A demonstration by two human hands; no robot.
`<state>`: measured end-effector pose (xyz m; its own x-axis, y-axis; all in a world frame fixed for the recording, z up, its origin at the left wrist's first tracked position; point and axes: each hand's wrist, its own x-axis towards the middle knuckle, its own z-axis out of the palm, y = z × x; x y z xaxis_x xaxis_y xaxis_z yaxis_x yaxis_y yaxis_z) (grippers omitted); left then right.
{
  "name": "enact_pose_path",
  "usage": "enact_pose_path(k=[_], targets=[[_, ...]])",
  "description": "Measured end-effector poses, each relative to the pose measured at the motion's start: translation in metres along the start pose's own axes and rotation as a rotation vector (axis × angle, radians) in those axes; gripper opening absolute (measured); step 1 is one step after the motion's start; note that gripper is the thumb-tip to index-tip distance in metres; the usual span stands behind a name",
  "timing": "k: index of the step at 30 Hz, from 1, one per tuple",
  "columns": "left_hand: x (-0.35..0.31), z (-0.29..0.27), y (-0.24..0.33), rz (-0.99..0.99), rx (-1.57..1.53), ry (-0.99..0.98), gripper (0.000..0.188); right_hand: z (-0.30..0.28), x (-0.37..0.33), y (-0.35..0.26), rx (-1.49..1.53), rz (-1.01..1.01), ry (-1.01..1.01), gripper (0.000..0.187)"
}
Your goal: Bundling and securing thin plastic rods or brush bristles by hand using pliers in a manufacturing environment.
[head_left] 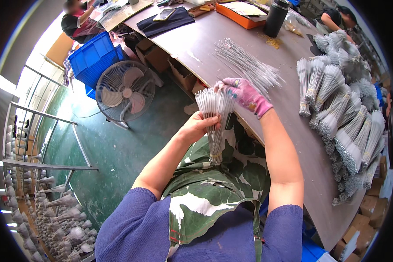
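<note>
Above my lap, my bare left hand is closed around a bundle of thin wire brushes. The bundle fans out at the top, with small looped ends, and narrows to its lower end, where a band appears to hold it. My right hand, in a pink patterned glove, has its fingers bent in a pinch at the bundle's upper right edge; exactly which wires they grip is too small to tell. Just beyond the glove, loose wire brushes lie spread on the table.
Tied brush bundles are heaped at the table's right. A black bottle, an orange tray and a phone on dark cloth are at the back. A floor fan and blue crates stand left. Two people work farther off.
</note>
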<state>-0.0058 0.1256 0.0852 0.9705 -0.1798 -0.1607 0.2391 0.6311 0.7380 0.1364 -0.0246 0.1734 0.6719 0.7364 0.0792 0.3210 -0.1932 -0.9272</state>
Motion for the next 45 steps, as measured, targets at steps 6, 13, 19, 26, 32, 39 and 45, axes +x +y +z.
enact_pose_path(k=[6,13,19,26,32,39,45], targets=[[-0.009,0.018,-0.008,-0.038,-0.192,0.027,0.016,0.005,-0.040,-0.006,-0.149,0.020,0.198,0.023],[0.000,0.035,0.027,0.048,-0.043,-0.109,0.017,0.006,-0.088,-0.064,-0.251,-0.001,0.545,0.019],[0.012,0.028,0.027,0.258,-0.071,-0.175,0.020,0.024,-0.099,-0.084,-0.379,-0.089,0.677,0.020],[0.019,0.011,0.013,0.236,-0.172,-0.136,0.013,0.024,-0.088,-0.056,-0.460,-0.047,0.792,0.022],[0.029,0.022,0.018,0.188,-0.118,-0.048,0.014,0.013,-0.080,-0.034,-0.372,-0.012,0.813,0.023],[0.034,0.027,0.014,0.181,-0.112,-0.046,0.013,-0.002,-0.073,-0.014,-0.194,0.105,0.798,0.029],[0.027,0.030,0.009,0.274,-0.137,0.101,0.010,0.000,-0.062,-0.021,-0.298,0.074,0.707,0.028]])
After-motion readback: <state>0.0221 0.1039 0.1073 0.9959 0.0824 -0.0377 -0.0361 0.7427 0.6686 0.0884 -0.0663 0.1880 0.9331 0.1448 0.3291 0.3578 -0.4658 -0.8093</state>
